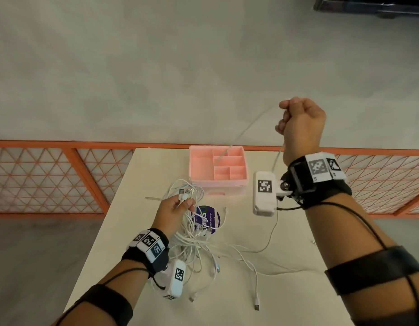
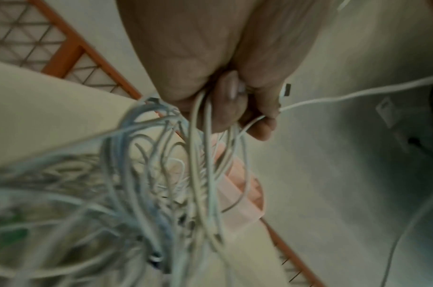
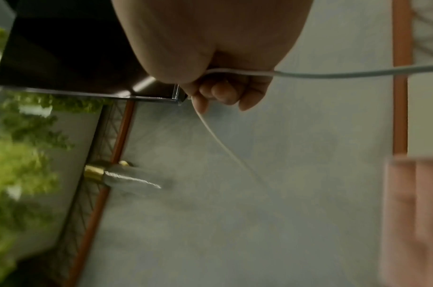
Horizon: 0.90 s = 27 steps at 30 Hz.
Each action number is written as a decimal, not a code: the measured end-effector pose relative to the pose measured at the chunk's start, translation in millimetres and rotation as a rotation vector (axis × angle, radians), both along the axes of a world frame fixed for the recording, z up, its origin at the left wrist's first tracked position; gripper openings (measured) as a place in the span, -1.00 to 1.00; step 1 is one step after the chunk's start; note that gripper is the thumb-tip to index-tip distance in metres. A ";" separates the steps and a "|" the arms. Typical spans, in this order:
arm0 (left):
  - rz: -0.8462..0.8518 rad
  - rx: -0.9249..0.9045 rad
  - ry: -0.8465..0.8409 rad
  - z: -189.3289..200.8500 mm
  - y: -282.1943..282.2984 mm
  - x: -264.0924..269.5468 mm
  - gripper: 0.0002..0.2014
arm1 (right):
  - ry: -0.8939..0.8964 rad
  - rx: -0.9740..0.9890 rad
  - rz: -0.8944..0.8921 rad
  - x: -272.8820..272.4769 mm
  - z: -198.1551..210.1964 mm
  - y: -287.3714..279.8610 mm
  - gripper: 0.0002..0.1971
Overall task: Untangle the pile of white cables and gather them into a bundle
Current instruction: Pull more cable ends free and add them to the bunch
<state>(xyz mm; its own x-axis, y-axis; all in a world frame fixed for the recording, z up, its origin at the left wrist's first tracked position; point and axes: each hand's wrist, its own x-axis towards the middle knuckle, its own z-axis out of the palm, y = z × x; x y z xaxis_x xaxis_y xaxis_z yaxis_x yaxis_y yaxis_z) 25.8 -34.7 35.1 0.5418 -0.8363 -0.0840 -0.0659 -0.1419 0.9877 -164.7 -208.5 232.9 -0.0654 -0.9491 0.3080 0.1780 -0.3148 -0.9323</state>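
From the head view, the left hand [image 1: 175,209] is gripping a bunch of white cables [image 1: 192,241] above the counter [image 1: 286,231]; the tangle is trailing down and covering part of a purple disc [image 1: 207,216]. The right hand [image 1: 300,125] is raised high, its grip closed round a single cable [image 1: 248,124] running over the pink organiser [image 1: 218,167].

In the left wrist view, fingers [image 2: 229,101] are curling round several strands; the lower tangle is blurring out.

In the right wrist view, the fist is clamping the strand [image 3: 333,74]; its ends are running out of frame.
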 end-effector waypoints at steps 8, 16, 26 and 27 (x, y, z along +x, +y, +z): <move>0.035 -0.128 0.068 42.7 -17.1 -3.6 -0.80 | 1.263 0.202 0.125 -17.9 -81.1 -2.9 -0.78; -0.078 -0.142 0.040 69.2 -22.9 -16.1 -0.82 | 1.092 -0.478 0.398 16.4 -99.9 35.6 -0.27; -0.091 -0.094 0.171 37.5 -15.4 -12.1 -0.82 | 1.081 -0.398 0.573 40.2 -61.1 36.4 -0.79; -0.087 -0.077 0.166 32.7 -15.3 -12.3 -0.81 | 1.040 -0.393 0.550 42.3 -53.4 36.4 -0.79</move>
